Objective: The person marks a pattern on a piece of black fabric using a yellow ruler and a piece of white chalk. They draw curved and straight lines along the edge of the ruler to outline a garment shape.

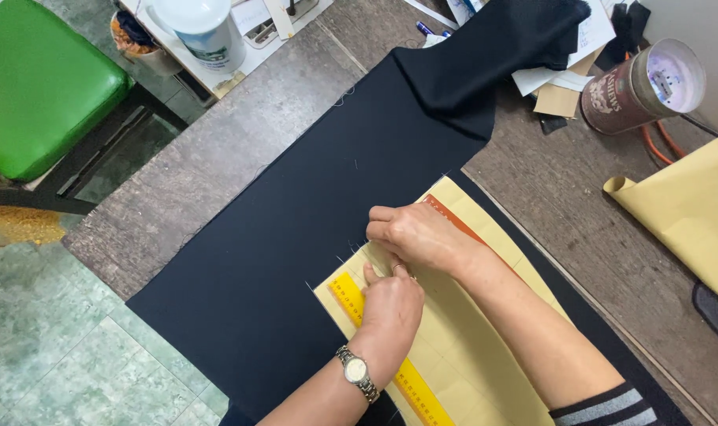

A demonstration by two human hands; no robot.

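Matt dark cloth [280, 237] on a rough, worn wooden table [217, 158]; smooth yellow paper [469, 347].

My worktable [217, 166] is grey-brown, worn wood. Directly on it: dark navy cloth [296, 229] spread flat, running diagonally; a brown tin [631, 91] on its side at the far right; loose papers [564, 79] beside it; a rolled yellow paper sheet [690, 205] at the right edge.

Far up and left of the fingers stands a green stool [39, 83]; far right, a brown can [639, 87] lies on the counter [217, 150].
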